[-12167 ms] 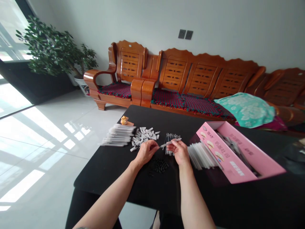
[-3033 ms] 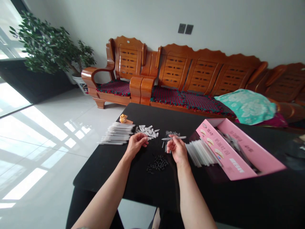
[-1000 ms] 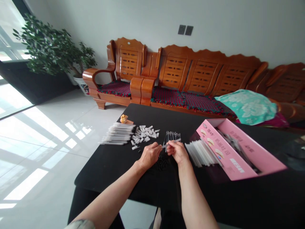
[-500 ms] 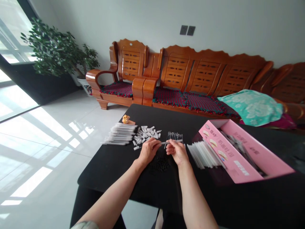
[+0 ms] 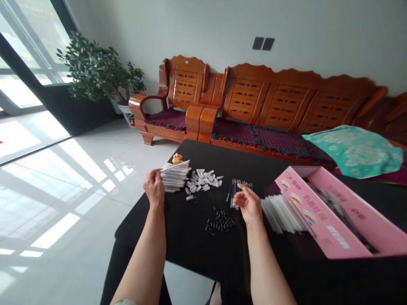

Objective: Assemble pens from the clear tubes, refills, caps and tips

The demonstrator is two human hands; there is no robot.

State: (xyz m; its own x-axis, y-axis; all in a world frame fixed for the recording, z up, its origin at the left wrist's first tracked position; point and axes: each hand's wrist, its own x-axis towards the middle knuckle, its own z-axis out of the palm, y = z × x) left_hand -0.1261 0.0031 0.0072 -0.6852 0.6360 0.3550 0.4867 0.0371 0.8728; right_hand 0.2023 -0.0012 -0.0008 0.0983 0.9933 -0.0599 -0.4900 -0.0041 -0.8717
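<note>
Over the left end of the table, my left hand [image 5: 154, 188] is closed on a slim white pen [image 5: 180, 164], its far end pointing right. Just beneath lies a row of similar white pens [image 5: 174, 182]. My right hand [image 5: 249, 205] hovers by a bundle of dark-and-clear pen refills [image 5: 231, 195], its fingers apart and loosely bent, with nothing visible in them. White pen caps [image 5: 203, 181] lie scattered between the hands. Nearer me is a heap of small black plugs [image 5: 221, 222]. Right of my right hand are stacked empty-looking translucent pen barrels [image 5: 282, 214].
A pink printed box [image 5: 310, 212] with dark contents stands on the right of the black table [image 5: 190, 237]. A small orange figurine [image 5: 177, 158] sits by the pens. Behind is a wooden sofa [image 5: 248, 97] with a turquoise cloth [image 5: 359, 152]; a potted plant [image 5: 98, 67] stands left.
My hands have parted. The left has carried the pen leftward over the pen row, and the right has let go of it, staying by the refills. The view has shifted slightly left.
</note>
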